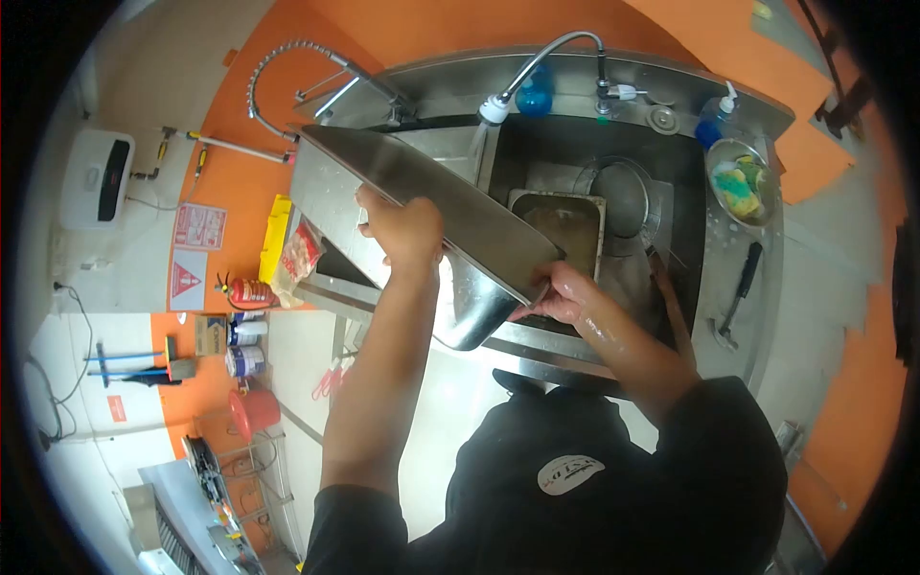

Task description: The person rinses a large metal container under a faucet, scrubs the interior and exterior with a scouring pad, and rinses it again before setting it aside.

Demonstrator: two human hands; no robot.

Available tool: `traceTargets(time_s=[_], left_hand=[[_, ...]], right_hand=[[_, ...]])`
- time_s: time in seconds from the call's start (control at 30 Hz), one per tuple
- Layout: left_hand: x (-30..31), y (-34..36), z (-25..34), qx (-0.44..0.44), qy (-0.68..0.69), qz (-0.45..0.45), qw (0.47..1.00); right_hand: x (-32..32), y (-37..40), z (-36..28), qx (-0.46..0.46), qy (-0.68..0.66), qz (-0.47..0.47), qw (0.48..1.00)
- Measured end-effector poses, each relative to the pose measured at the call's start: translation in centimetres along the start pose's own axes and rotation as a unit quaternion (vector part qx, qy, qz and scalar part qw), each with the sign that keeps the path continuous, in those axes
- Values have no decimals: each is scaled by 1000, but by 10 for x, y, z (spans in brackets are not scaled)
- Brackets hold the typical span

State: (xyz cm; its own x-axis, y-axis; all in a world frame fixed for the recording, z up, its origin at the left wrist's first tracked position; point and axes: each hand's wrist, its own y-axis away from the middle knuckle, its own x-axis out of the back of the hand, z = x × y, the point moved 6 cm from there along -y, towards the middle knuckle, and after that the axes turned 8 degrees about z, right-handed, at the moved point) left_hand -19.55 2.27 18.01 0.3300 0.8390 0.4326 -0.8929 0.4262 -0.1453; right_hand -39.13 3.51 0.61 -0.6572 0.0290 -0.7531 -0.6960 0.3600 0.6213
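Observation:
A large, deep stainless steel pan (412,177) is tilted on its side over the front of the sink, held in both hands. My left hand (407,228) is closed on its near long side, the thumb and fingers partly visible. At the right end, my right hand (565,293) grips a lower corner; white suds cling to that wrist. Water runs from the white-tipped faucet (494,110) just behind the pan. In the sink basin (671,172) lie a smaller rectangular pan (558,240) and a round strainer (618,196) with a long handle.
A bowl (757,216) with green and yellow sponges sits on the right counter beside a black-handled utensil (743,287). Blue soap bottles (714,120) stand behind. A spring hose (273,72) arches at left. A fire extinguisher (247,292) and a red bucket (254,412) are farther left.

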Motion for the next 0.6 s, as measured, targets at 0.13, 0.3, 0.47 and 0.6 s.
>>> traceTargets(time_s=[0.13, 0.3, 0.47, 0.6], left_hand=[[-1, 16, 21, -103, -29, -112, 988], [10, -24, 21, -175, -31, -79, 981], [19, -147, 46, -150, 112, -83, 979], [23, -176, 90, -146, 27, -101, 984]], right_hand=[[22, -12, 1, 16, -43, 2, 999], [90, -46, -35, 63, -81, 48, 994], [128, -47, -61, 79, 14, 89, 993], [161, -94, -56, 78, 87, 66, 991]])
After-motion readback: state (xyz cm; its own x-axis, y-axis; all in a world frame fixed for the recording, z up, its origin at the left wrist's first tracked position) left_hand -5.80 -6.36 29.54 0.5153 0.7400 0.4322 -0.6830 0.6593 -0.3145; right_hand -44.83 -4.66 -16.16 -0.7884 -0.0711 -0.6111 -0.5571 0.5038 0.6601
